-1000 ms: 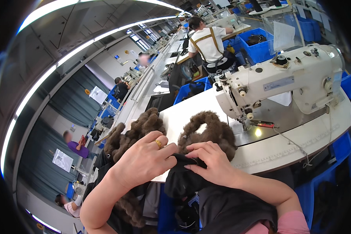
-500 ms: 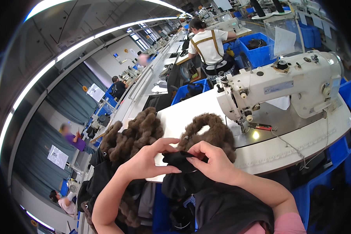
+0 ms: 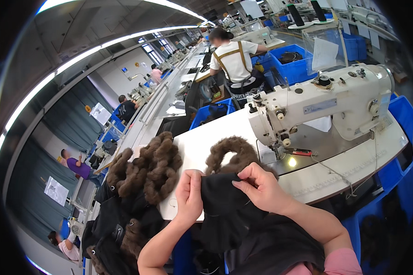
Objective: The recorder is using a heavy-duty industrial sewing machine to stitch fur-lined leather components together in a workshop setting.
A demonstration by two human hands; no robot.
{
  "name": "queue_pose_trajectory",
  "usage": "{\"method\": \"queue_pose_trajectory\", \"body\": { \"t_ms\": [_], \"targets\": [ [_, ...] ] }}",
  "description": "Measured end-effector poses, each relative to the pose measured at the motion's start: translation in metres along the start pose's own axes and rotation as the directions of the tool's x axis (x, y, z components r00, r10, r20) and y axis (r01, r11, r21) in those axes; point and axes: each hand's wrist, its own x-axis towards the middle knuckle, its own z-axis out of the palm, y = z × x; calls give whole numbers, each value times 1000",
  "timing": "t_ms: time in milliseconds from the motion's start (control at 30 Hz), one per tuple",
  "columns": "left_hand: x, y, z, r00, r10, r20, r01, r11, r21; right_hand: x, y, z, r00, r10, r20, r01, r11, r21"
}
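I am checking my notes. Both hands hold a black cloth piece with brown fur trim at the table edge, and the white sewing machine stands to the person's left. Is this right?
Not quite. In the head view the white sewing machine stands to the person's right, not left. The rest holds: the left hand and right hand hold the black cloth piece with brown fur trim at the table edge.

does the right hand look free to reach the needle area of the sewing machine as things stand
Probably not straight away: the right hand is pinching the black fabric. The table stretch toward the sewing machine looks clear, though.
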Motion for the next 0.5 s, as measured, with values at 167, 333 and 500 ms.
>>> {"method": "queue_pose_trajectory", "body": {
  "t_ms": [167, 333, 500],
  "targets": [
    [20, 4, -16, 719, 638, 275, -647, 470, 601, -3, 1, 1, 1000, 30, 7, -30, 999, 23],
    [30, 11, -50, 905, 399, 147, -324, 424, 846, 0, 6, 4, 1000, 2, -8, -3, 1000, -30],
    [35, 75, -9, 884, 227, 410, -456, 620, 639, -1, 3, 8, 999, -46, -24, 45, 998, -43]
  ]
}}
